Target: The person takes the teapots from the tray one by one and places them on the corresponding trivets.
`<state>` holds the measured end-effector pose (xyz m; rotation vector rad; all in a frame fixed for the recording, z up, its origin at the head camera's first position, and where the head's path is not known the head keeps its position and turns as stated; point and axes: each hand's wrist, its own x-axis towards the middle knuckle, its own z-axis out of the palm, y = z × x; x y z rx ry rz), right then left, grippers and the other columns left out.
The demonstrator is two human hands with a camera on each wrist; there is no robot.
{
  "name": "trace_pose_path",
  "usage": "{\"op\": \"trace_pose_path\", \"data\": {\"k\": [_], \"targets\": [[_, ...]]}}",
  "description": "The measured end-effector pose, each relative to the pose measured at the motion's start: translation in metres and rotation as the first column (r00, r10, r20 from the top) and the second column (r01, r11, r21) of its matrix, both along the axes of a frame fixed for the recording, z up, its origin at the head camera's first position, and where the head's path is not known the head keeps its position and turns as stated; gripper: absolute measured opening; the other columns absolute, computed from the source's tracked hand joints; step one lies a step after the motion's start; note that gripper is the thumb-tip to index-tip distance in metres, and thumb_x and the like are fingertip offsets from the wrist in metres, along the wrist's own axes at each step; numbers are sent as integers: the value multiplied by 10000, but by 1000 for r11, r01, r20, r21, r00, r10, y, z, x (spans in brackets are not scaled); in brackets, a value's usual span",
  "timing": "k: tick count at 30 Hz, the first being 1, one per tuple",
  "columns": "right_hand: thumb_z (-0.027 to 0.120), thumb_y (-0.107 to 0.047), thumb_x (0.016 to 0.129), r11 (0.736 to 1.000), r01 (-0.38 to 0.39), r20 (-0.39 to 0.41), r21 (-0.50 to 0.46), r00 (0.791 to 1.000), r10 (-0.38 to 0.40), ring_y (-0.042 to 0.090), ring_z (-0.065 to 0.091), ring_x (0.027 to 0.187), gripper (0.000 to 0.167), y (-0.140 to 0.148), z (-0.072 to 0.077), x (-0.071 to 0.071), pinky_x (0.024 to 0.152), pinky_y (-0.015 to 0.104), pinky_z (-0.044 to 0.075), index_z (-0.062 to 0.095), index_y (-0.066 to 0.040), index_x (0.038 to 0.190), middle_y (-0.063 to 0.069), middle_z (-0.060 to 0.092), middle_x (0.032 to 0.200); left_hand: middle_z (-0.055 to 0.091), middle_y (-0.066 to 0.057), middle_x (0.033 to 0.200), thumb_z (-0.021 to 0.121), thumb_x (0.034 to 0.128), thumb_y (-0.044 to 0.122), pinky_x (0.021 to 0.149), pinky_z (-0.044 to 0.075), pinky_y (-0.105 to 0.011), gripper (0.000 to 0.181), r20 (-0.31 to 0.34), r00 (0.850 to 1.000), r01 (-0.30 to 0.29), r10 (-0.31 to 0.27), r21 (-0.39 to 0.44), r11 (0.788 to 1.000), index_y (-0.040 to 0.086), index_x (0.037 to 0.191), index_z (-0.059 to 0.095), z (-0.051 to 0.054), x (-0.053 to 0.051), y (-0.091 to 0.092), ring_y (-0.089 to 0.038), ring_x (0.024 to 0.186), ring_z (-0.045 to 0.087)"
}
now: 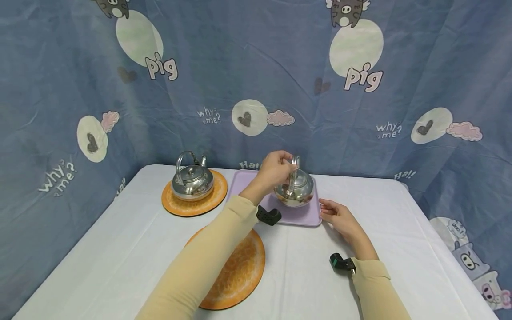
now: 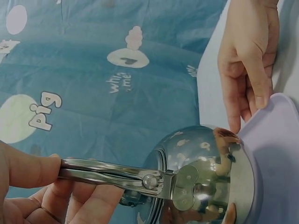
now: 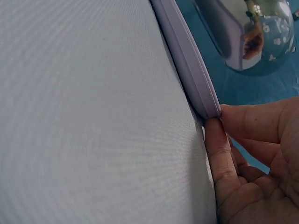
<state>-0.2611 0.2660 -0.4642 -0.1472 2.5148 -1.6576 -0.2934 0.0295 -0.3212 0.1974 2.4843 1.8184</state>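
My left hand grips the raised metal handle of a shiny steel kettle. In the right wrist view, blue backdrop shows between this kettle's base and the lilac tray, so the kettle hangs just above the tray. At the tray's front right corner my right hand pinches the rim, one finger under the edge and the thumb against it, as the right wrist view shows. A second steel kettle stands on an orange round mat to the left, untouched.
Another orange round mat lies nearer on the white tablecloth, partly hidden under my left forearm. A blue printed curtain hangs close behind the table and along its sides. Black camera mounts sit at both wrists.
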Motion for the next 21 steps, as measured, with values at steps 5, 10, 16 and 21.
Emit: {"op": "trace_pose_path", "data": {"k": [5,10,16,21], "targets": [[618,14,1045,1000,3,2,10,1000,-4,374,581,1309,572,0,-1,1,860,67,473,427,125,1573,342,539,1469,578,-30,843,702,1025,45,775,686,-351,326,0,1000,14,-14,28,1000,-15,1341,652,1,3,-7,-165,775,629],[626,4,1044,1000,13,8,19,1000,-13,262,599,1242,568,0,-1,1,867,68,479,446,102,1574,318,551,1464,564,-34,862,689,1031,39,805,688,-368,343,-7,999,34,-34,48,998,-34,1362,639,6,6,-16,-156,756,608],[633,3,1037,1000,13,-3,19,1000,-13,235,609,1216,576,1,-1,0,860,72,485,444,110,1571,330,552,1458,557,-12,840,688,1034,42,821,687,-376,355,-27,999,45,-44,38,998,-34,1377,636,11,9,-25,-151,764,610],[634,2,1035,999,17,-1,27,1000,-17,155,608,1154,577,1,-1,0,860,71,485,449,104,1572,322,557,1457,552,-13,860,688,1036,47,847,687,-379,366,-17,998,55,-55,28,998,-34,1388,627,11,12,-31,-166,836,631]]}}
